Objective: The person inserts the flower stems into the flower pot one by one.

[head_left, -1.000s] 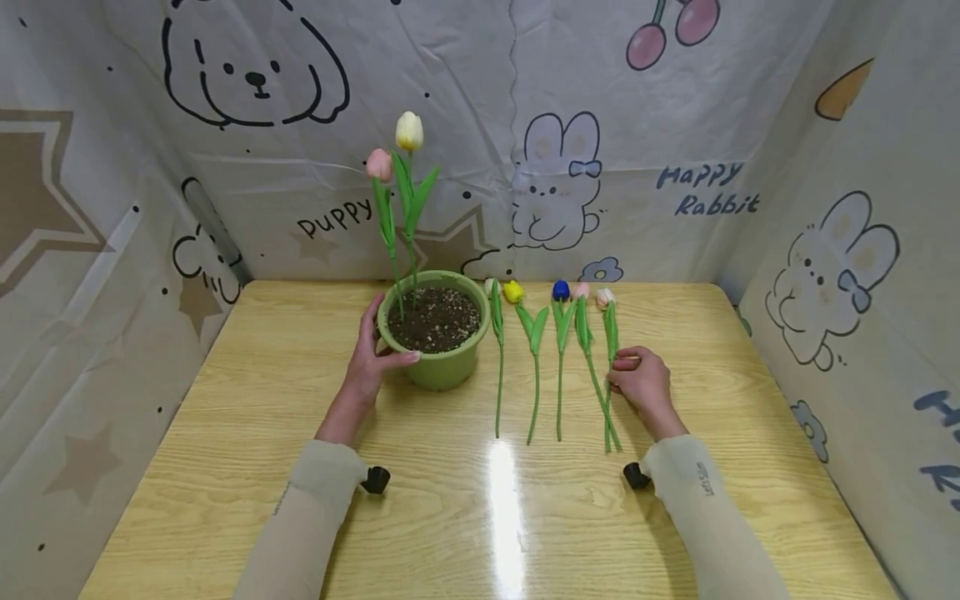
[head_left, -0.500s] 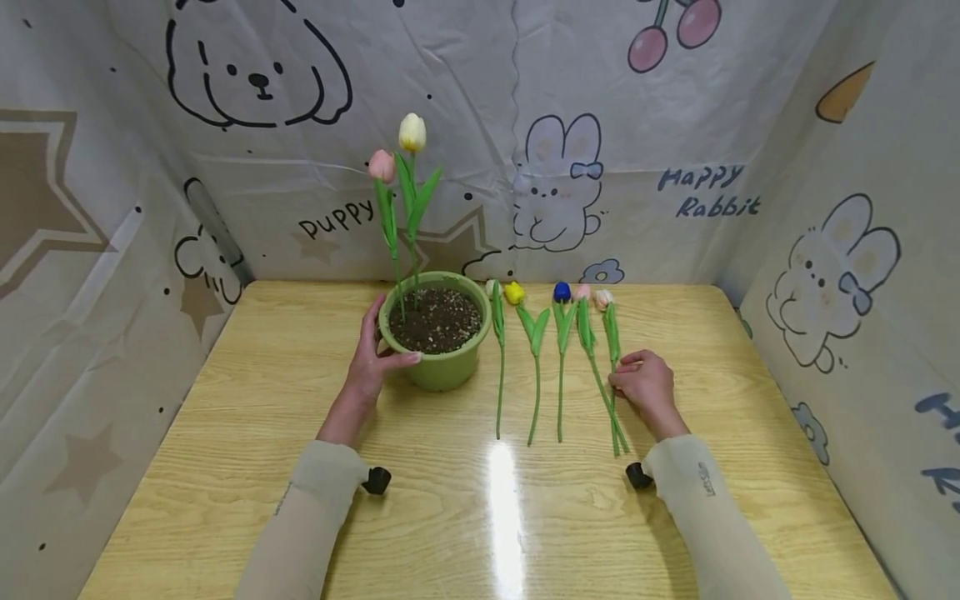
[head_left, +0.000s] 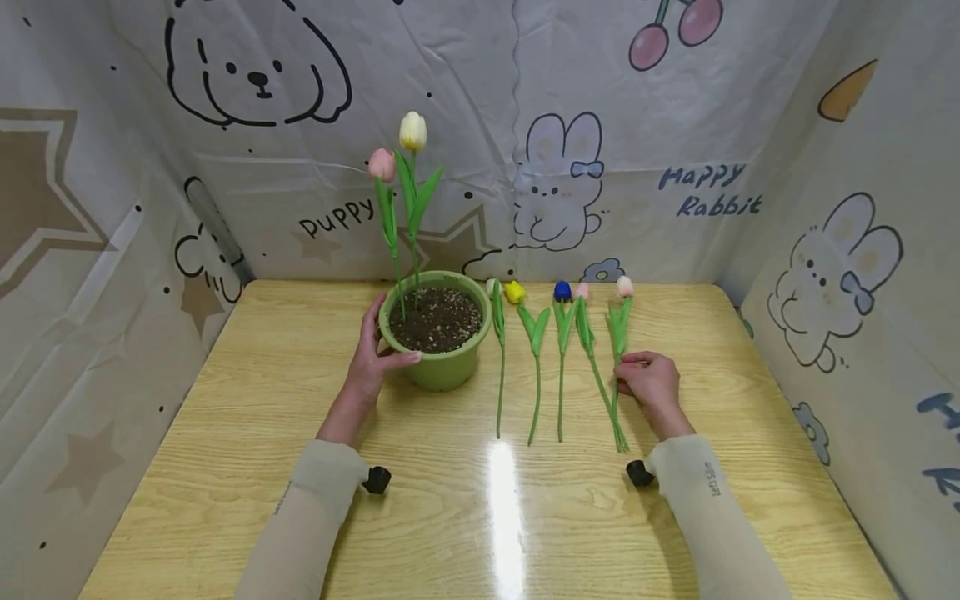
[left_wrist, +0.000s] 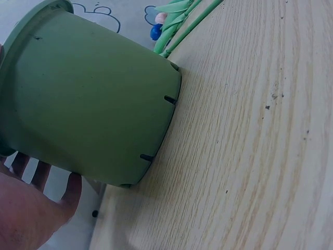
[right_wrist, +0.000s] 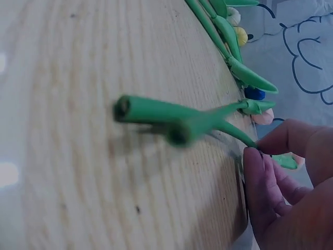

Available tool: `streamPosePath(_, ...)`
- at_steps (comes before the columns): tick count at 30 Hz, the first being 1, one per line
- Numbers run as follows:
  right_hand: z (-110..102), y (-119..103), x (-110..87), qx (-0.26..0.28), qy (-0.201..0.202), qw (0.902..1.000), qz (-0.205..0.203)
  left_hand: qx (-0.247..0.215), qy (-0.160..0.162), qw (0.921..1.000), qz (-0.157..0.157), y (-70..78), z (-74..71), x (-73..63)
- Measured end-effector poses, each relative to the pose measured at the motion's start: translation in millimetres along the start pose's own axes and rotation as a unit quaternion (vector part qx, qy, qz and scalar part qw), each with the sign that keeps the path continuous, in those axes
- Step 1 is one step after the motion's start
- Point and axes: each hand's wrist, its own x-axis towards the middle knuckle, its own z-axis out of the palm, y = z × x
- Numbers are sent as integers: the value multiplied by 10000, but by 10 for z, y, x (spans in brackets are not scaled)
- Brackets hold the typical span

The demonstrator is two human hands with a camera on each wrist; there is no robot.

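In the head view my left hand (head_left: pixel 366 368) holds the green flowerpot (head_left: pixel 442 372), thumb along its front rim and fingers round its left side. Soil fills the pot, with a pink tulip (head_left: pixel 382 167) and a cream tulip (head_left: pixel 413 133) standing upright in it. My right hand (head_left: pixel 651 383) pinches the green stem of the rightmost, pale pink tulip (head_left: pixel 618 323) between thumb and fingers. Its lower stem crosses that of another pink tulip (head_left: pixel 587 327). Seen from the right wrist, the held stem (right_wrist: pixel 229 128) runs into my fingertips, its cut end blurred near the camera.
Between pot and right hand lie a white tulip (head_left: pixel 498 312), a yellow tulip (head_left: pixel 534 329) and a blue tulip (head_left: pixel 562 321), stems toward me. A wooden table (head_left: pixel 262 433) bears everything. Printed cloth (head_left: pixel 465 75) rises behind and at both sides.
The rightmost tulip's head has swung right and turned a little, its stem still in my right hand. That hand has shifted slightly right. My left hand and the pot stay put.
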Motion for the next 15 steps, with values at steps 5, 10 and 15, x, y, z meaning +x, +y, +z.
streamPosePath(5,-32,22,16,215,-93,9997,104,10,6,10000,-6,-4,-5,4)
streamPosePath(10,-57,13,6,367,-182,9990,155,9,6,10000,-36,-5,-5,9)
streamPosePath(15,-83,-38,0,668,-309,9971,170,19,-14,10000,-37,-3,-4,7)
